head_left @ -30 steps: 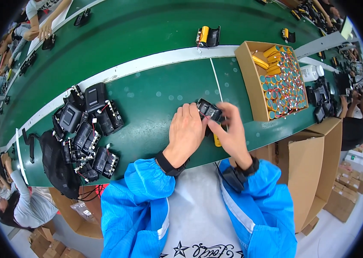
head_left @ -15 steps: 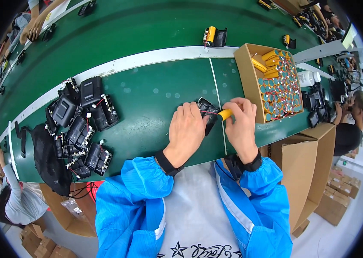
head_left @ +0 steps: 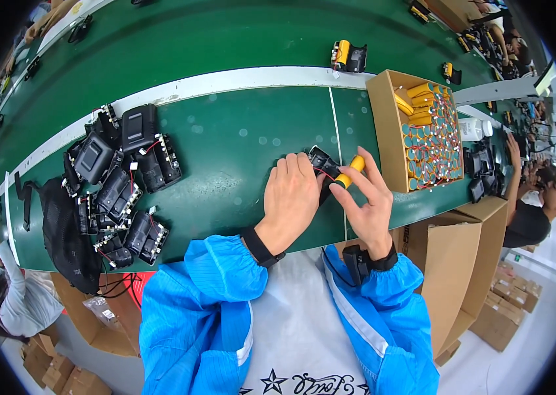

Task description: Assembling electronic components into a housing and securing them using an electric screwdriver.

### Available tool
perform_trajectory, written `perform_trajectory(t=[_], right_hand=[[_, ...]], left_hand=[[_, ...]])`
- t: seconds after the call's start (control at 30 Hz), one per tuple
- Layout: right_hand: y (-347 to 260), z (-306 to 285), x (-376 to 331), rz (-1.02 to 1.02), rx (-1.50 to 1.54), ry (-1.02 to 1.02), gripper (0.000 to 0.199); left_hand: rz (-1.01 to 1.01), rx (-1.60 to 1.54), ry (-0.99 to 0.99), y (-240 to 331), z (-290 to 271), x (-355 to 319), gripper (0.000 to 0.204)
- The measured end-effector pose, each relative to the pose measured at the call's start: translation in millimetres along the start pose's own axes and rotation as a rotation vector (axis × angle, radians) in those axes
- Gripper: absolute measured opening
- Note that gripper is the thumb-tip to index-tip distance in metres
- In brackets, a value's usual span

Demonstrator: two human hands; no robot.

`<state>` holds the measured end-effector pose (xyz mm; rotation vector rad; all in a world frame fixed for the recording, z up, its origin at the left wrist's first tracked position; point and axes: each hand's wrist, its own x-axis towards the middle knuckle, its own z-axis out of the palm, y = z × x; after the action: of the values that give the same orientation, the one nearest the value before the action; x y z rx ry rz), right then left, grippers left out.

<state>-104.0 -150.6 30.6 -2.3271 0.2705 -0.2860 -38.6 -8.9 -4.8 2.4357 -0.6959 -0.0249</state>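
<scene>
My left hand (head_left: 291,197) lies over a black plastic housing (head_left: 321,159) and grips it just above the green tabletop. Its fingers cover much of the housing, and a thin red wire shows near its thumb. Between the thumb and fingers of my right hand (head_left: 371,207) is a yellow cylindrical battery (head_left: 355,166), slanted with its upper end away from me. The battery's lower end is close against the housing; whether it sits inside cannot be seen. Right of my hands stands a cardboard box (head_left: 387,141) packed with yellow batteries with red wires.
Black housings with circuit boards (head_left: 117,191) are heaped at the left, beside a black mesh bag (head_left: 67,237). Beyond the white rail (head_left: 225,80), a housing with a yellow battery (head_left: 349,56) lies on the green belt. Large open cartons (head_left: 452,270) stand below right. Other people sit farther off.
The battery has turned from lying sideways to slanting upward, and my right fingers have spread along it. My left hand keeps its hold on the housing. The view has shifted slightly.
</scene>
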Motion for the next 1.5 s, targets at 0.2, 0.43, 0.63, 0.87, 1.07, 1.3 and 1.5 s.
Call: perform_trajectory(t=[0.2, 0.43, 0.63, 0.87, 1.07, 1.3, 1.5], right_hand=[[-13.1, 25.5, 2.8, -0.136, 0.057, 0.047, 0.030], [-14.9, 29.2, 2.3, -0.112, -0.054, -0.074, 0.029], [-25.5, 29.3, 6.1, -0.122, -0.172, -0.090, 0.032], [-21.7, 33.7, 5.0, -0.071, -0.132, -0.046, 0.036], [-19.9, 38.6, 2.0, -0.055, 0.004, 0.069, 0.041], [-27.3, 42.4, 6.3, -0.173, -0.153, -0.005, 0.045], [-27.2, 49.4, 11.6, -0.152, -0.102, 0.016, 0.054]], left_hand=[[0.018, 0.039, 0.024, -5.8, 3.6, 0.1, 0.035], [0.086, -0.281, -0.133, -25.4, -21.6, -7.6, 0.058], [0.135, -0.299, -0.196, -31.3, -43.1, -13.8, 0.065], [0.258, -0.174, -0.108, -39.2, -38.0, -21.9, 0.058], [0.217, -0.115, -0.131, -35.9, -47.4, -16.1, 0.048], [0.222, -0.144, -0.152, -40.4, -48.2, -13.0, 0.044], [0.231, -0.253, -0.072, -50.5, -42.0, -14.5, 0.044]])
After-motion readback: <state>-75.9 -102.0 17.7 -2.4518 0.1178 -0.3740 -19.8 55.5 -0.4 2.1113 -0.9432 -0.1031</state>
